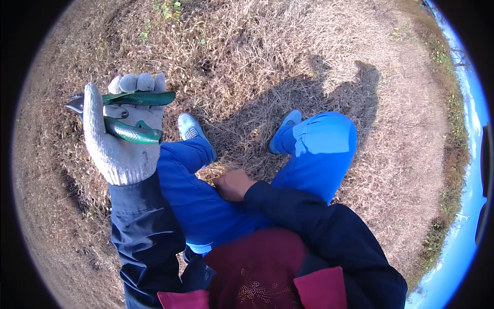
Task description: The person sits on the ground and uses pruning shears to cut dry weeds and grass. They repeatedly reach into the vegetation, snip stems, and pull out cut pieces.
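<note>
My left hand (129, 127), in a pale grey knitted work glove, is raised at the left with its palm up. A pair of pruning shears (133, 133) with green handles lies across its palm, the fingers curled behind one handle and the thumb over the tool. The handles are spread apart, and the dark metal head (75, 103) sticks out past the thumb at the left; part of it is hidden. Bare and curled, my right hand (234, 185) rests low against the inner thigh of the blue trousers (197, 193). Its fingertips are hidden, so whether it grips anything cannot be seen.
Dry, straw-coloured grass (247, 46) covers the ground around my two light shoes (189, 125), which stand apart. A few green leaves (168, 9) grow at the top. My shadow falls ahead. Bushes (455, 127) and blue sky line the right rim.
</note>
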The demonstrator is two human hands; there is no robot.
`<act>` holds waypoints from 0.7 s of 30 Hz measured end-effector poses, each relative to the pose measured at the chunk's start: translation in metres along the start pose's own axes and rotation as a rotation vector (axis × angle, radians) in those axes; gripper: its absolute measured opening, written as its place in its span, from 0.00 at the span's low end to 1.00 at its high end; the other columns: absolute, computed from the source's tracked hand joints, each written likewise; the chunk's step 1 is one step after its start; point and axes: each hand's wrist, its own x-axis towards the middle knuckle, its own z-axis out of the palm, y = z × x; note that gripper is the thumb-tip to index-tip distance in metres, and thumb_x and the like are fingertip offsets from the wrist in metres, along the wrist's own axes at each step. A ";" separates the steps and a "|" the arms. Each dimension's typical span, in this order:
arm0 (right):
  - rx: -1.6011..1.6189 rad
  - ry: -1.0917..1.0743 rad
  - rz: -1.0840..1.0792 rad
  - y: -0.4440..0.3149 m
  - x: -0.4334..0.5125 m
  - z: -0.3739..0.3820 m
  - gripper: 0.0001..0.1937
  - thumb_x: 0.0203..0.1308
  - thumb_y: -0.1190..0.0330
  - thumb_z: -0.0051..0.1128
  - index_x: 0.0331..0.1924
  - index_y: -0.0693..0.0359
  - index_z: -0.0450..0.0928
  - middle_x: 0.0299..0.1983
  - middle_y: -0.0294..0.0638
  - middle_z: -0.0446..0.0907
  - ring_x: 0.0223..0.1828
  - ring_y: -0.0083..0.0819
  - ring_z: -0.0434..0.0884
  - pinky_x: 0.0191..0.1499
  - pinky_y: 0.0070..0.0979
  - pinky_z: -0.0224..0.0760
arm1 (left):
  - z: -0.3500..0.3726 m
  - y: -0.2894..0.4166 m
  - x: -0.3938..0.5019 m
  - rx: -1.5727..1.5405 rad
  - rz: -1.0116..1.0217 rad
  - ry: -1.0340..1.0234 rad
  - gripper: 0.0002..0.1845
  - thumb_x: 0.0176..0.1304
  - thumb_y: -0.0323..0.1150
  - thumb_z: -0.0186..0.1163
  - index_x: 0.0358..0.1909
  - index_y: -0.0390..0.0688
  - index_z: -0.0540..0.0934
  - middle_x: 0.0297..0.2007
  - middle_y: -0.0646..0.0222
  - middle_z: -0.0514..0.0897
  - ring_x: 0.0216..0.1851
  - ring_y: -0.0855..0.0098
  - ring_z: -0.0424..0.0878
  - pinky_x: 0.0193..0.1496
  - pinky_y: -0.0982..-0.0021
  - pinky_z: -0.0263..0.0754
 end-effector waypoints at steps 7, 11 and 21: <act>0.757 -0.587 -0.231 0.096 0.018 0.133 0.20 0.75 0.57 0.44 0.54 0.64 0.81 0.49 0.53 0.85 0.50 0.50 0.85 0.54 0.45 0.75 | 0.022 -0.035 0.000 0.050 -0.007 0.440 0.23 0.74 0.53 0.57 0.42 0.40 0.70 0.38 0.68 0.73 0.44 0.63 0.75 0.74 0.47 0.56; 0.950 -0.599 -0.178 0.099 0.010 0.152 0.22 0.80 0.55 0.36 0.59 0.62 0.77 0.57 0.52 0.82 0.57 0.45 0.81 0.63 0.42 0.69 | 0.005 -0.037 0.031 0.109 -0.015 0.280 0.22 0.73 0.51 0.59 0.45 0.43 0.67 0.34 0.72 0.65 0.38 0.69 0.67 0.74 0.51 0.56; 0.983 -0.662 -0.199 0.111 0.016 0.138 0.21 0.79 0.57 0.38 0.54 0.64 0.80 0.53 0.49 0.85 0.50 0.41 0.83 0.58 0.39 0.71 | 0.020 -0.059 0.082 0.083 -0.067 0.452 0.20 0.72 0.47 0.62 0.48 0.45 0.66 0.34 0.76 0.60 0.34 0.74 0.59 0.75 0.54 0.56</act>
